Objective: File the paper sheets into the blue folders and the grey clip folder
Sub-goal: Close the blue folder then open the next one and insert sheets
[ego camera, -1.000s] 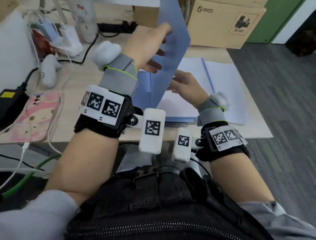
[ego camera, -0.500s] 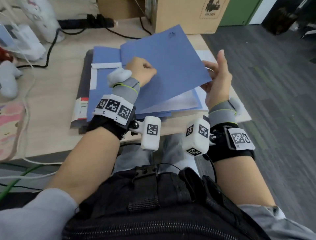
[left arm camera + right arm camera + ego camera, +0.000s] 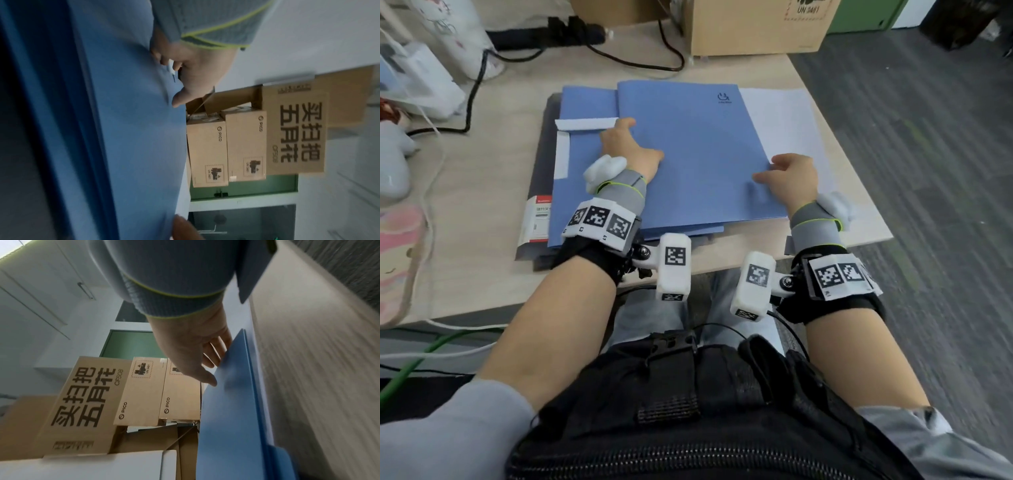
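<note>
We have just brought the top blue card folder (image 3: 688, 154) down shut; half a second ago its cover stood raised. It now lies flat on a second blue folder (image 3: 585, 144), which sits on the dark grey clip folder (image 3: 541, 178) on the pale wooden surface (image 3: 482, 192). Our left hand (image 3: 628, 149) rests on its left part with fingers loosely curled, holding nothing; our right hand (image 3: 789, 178) presses spread fingers on its right edge. Loose white paper sheets (image 3: 787, 130) remain right of that folder, so we judge more filing is due.

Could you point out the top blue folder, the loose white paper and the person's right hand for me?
top blue folder (image 3: 698, 150): head view, middle of its closed cover.
white paper (image 3: 780, 116): head view, bare part beside folder.
right hand (image 3: 789, 180): head view, back of hand.
</note>
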Tool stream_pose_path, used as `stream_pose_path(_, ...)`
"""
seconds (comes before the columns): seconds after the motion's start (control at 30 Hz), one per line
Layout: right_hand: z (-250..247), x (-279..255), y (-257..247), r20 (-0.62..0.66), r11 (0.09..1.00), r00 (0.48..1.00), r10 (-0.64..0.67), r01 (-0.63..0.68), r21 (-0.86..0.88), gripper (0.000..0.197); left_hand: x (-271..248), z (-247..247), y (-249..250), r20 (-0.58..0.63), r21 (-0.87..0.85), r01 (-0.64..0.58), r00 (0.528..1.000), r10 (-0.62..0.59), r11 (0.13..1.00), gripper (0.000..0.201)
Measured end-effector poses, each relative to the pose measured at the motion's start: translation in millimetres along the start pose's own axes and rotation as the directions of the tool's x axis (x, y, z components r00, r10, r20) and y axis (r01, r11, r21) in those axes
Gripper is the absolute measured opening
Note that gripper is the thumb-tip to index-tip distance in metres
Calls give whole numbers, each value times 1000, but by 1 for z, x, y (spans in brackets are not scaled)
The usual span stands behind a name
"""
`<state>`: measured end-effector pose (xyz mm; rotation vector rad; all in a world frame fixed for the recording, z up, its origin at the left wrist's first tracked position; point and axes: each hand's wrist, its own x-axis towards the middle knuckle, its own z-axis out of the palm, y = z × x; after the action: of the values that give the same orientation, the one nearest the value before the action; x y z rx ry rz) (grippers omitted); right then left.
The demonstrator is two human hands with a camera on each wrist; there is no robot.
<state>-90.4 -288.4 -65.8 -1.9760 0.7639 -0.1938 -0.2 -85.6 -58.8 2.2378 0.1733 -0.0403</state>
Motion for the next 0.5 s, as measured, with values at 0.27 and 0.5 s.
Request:
stream_pose_path(0.27, 15, 2, -16, -6, 1000, 1000, 14, -14, 20, 17, 5, -17, -11, 87, -366, 132, 990, -107, 921, 69)
stream_pose_path(0.5, 25, 5, -34, 29, 979, 998, 52, -57, 194, 29, 6, -44, -15, 103, -479, 64, 995, -17, 875, 79)
